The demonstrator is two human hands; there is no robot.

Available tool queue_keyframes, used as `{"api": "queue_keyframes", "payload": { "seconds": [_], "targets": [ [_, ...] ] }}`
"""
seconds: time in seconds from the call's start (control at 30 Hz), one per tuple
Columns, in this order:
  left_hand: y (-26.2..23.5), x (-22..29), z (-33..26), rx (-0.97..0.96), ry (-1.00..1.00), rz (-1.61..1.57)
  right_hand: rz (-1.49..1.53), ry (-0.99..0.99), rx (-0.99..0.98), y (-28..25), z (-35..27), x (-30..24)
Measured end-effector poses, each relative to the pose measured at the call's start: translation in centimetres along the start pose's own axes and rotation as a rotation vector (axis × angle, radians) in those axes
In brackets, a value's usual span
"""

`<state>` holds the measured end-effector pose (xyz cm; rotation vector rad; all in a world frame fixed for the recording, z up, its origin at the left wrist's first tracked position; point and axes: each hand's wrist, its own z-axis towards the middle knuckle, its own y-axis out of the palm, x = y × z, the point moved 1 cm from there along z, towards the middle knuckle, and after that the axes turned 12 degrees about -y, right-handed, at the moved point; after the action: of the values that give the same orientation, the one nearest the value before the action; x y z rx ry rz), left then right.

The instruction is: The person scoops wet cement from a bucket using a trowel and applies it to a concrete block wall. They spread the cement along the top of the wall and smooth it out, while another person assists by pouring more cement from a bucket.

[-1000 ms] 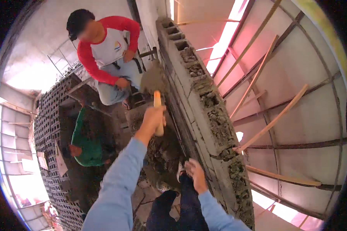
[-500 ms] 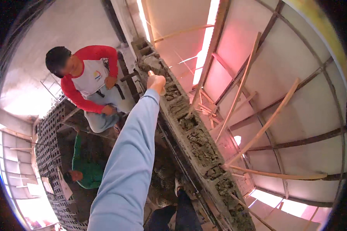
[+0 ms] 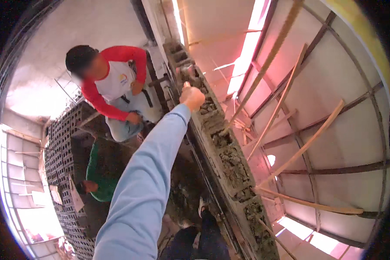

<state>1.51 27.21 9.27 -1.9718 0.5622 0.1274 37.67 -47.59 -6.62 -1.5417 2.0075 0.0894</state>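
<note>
My left hand [image 3: 193,98] is closed, thumb uppermost, and reaches out over the top of a narrow hollow-block wall [image 3: 233,168]. It appears to grip a trowel [image 3: 187,70]; the blurred, shiny blade shows just beyond the fist, low over the blocks, while the fingers mostly cover the handle. Rough grey mortar [image 3: 229,162] lies along the wall's top and in the block cavities. A light blue sleeve covers my arm, which crosses the picture from the lower left. No part of my right hand shows.
Left of the wall, a person in a red and white shirt [image 3: 117,80] sits close to my arm. A person in green [image 3: 103,182] is lower down, beside stacked hollow blocks [image 3: 58,149]. Slanting wooden poles [image 3: 305,138] stand right of the wall. My legs [image 3: 208,236] show below.
The view has shifted, so the wall and people sit further right. My left hand has tilted over the wall top, and the shiny blade beyond it now shows.
</note>
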Motion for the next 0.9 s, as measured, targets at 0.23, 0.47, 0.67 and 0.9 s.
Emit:
{"api": "queue_keyframes", "payload": {
  "seconds": [0.23,0.47,0.67,0.9],
  "targets": [
    [2.0,0.7,1.3,-0.041,-0.467,-0.747,-0.034,0.02,0.056,-2.2,-2.7,1.1],
    [6.3,-5.5,2.4,0.091,-0.074,-0.165,-0.038,0.053,-0.011,-2.1,-5.2,3.5],
    [0.4,-9.2,-3.1,0.061,0.1,-0.102,-0.003,0.095,0.119,-6.6,-11.1,7.3],
    [-0.6,-9.9,-3.5,0.161,-0.216,-0.425,0.005,0.129,0.1,-6.7,-12.3,9.4]
  ]
}}
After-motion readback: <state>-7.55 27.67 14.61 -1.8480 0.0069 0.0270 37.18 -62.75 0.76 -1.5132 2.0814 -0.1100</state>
